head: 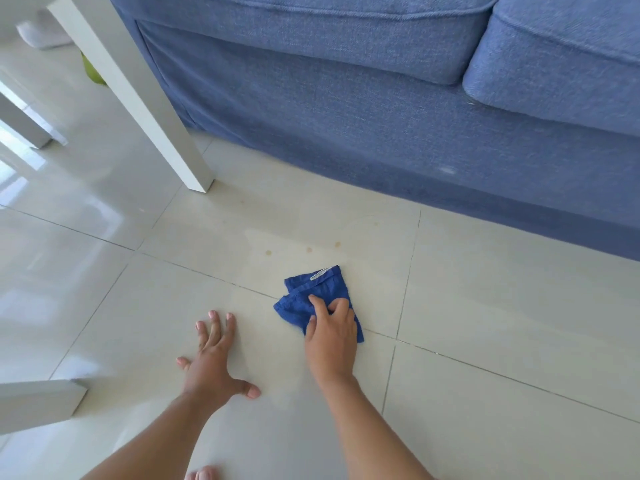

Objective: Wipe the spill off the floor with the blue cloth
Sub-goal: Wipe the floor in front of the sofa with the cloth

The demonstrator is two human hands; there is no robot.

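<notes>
The blue cloth (313, 299) lay crumpled on the pale tiled floor (502, 306), a little right of the middle of the scene and on the near side of the blue sofa (346, 116). The right hand (330, 336) pressed down on the cloth's near half, its grip clenched into the fabric, with the fingers (320, 304) curled and bunching the material beneath them. The far part of the cloth, with a small pale label at its edge, stuck out beyond the fingertips toward the sofa, and a corner showed to the right of the wrist.

Just beyond the cloth, on the far side, the spill (304, 249) showed as a faint wet sheen on the tile with a few small tan spots in it. The cloth's far edge lay near those spots but apart from them.

The left hand (213, 358) rested flat on the floor to the left of the cloth, its grip released, fingers spread, holding nothing. It was near the right hand but not touching it or the cloth.

A white table leg (145, 109) stood on the floor at the far left, beside the sofa's corner.
</notes>
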